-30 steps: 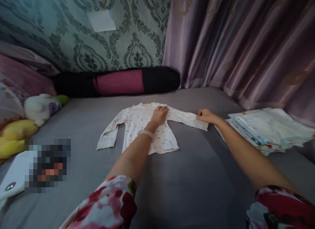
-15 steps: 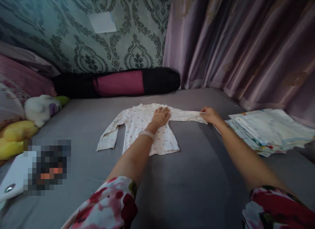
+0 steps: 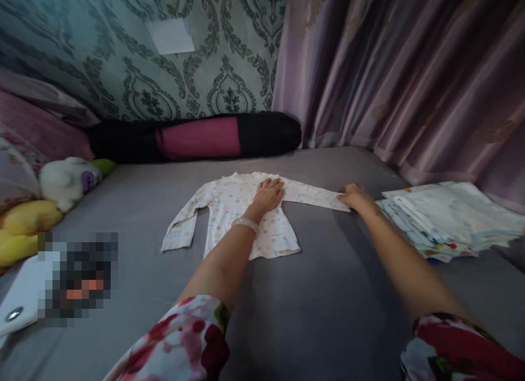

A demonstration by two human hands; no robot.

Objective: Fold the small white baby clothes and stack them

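- Your left hand [image 3: 269, 195] lies flat, fingers slightly spread, pressing the small patterned shirt [image 3: 229, 206] beneath it
- Your right hand [image 3: 353, 198] pinches that shirt's outstretched sleeve near its cuff
- The cloth stack [image 3: 455, 214] sits just right of your right hand, on the grey sheet [image 3: 311, 304]

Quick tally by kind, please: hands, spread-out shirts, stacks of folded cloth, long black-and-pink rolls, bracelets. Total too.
Hands: 2 (left hand, right hand)
Printed shirt: 1
Stack of folded cloth: 1
Black-and-pink roll: 1
Bracelet: 1
Total: 6
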